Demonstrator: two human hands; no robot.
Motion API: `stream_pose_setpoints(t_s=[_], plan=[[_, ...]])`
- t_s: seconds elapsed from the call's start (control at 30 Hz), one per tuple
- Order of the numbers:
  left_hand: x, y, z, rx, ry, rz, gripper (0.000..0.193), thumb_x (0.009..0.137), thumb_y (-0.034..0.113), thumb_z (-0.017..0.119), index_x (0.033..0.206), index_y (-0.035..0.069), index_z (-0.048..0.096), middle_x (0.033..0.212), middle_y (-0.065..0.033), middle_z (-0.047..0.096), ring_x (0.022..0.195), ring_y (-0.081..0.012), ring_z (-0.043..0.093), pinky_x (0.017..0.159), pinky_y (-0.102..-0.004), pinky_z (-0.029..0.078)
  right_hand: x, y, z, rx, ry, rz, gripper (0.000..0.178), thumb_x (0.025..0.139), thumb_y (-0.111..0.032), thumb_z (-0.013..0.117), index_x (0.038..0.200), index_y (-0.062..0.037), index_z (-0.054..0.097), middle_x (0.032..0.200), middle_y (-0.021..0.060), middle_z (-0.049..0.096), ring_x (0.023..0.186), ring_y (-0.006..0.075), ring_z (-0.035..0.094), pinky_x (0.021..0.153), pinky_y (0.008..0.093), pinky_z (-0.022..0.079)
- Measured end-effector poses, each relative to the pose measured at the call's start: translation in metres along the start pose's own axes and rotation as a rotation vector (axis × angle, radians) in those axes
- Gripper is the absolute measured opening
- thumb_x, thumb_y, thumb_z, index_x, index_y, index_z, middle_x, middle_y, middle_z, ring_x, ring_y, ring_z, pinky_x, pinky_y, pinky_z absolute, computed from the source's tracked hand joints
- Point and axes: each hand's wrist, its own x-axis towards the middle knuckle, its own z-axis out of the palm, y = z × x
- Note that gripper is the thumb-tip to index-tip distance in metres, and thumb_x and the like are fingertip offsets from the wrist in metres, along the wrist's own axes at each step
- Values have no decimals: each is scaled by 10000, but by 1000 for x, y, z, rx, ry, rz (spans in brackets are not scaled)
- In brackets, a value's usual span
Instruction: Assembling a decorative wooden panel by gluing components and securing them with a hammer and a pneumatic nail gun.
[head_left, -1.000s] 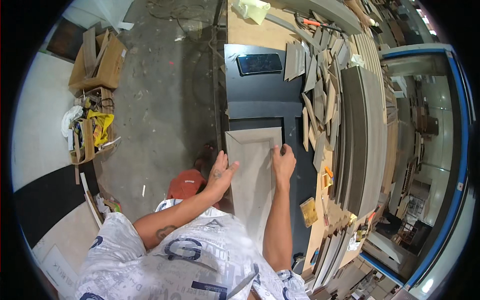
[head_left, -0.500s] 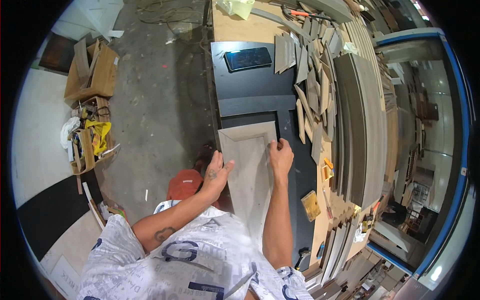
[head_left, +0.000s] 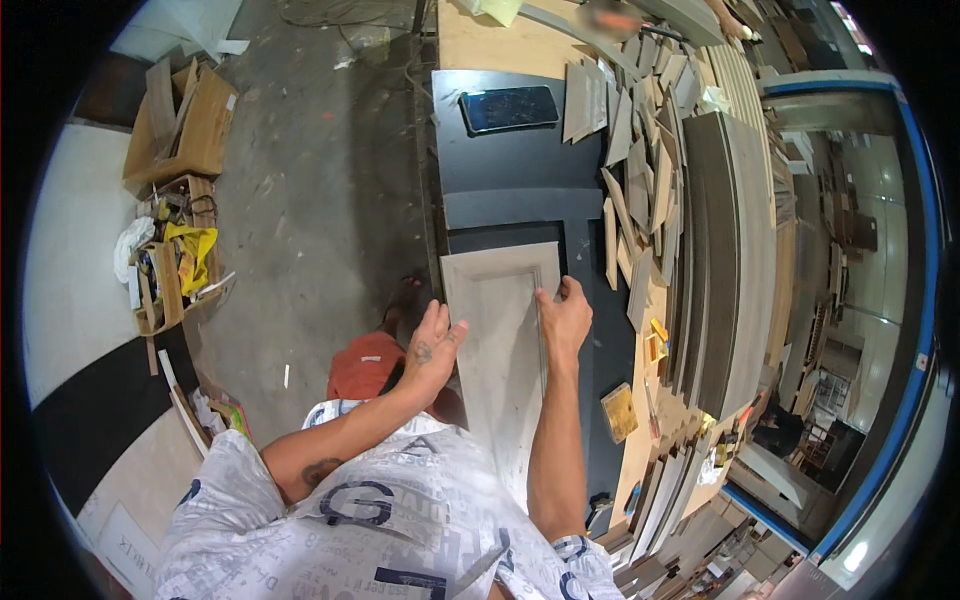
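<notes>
A long pale grey panel (head_left: 503, 345) with a raised frame border lies lengthwise on the dark worktop (head_left: 520, 165), its near end running toward the person's body. The left hand (head_left: 432, 345) rests with spread fingers against the panel's left long edge, which lies close to the worktop's left rim; its grip is loose, not closed round anything. The right hand (head_left: 565, 318) has its fingers curled on the panel's right border near the far corner, pressing on it rather than clasping it. Beyond the panel's far end the worktop is open, with only a dark phone (head_left: 510, 108) lying well apart. To the right, just beside the panel, a heap of short wood offcuts (head_left: 640, 180) crowds the surface, and long boards (head_left: 725, 260) are stacked beyond them. Left of the worktop is bare concrete floor (head_left: 320, 210). Farther left stands an open cardboard box (head_left: 185, 125) holding flat cardboard pieces, and near it a smaller box (head_left: 170, 270) stuffed with yellow and white scraps.
</notes>
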Motion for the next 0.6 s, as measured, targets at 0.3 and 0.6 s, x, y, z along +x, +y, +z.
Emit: stream_pose_setpoints(t_s=[0.3,0.6], plan=[[4,0,-11,120,12,57,763,985,259,523,1477,-129,87,1511,-298,297,1429,-299,299,1149,-326,249,-52,-25,18,-122,242,-517,454,842,-157,656,1226,53,536,1164,262,591,1028,434,573,892,481,469],[14,-2,-17,7,7,-72,712,977,134,508,1502,-81,77,1529,-274,277,1391,-308,350,1116,-339,326,-120,-40,63,93,-22,-434,527,829,-132,640,1294,52,474,1195,252,540,1065,413,531,909,463,456]])
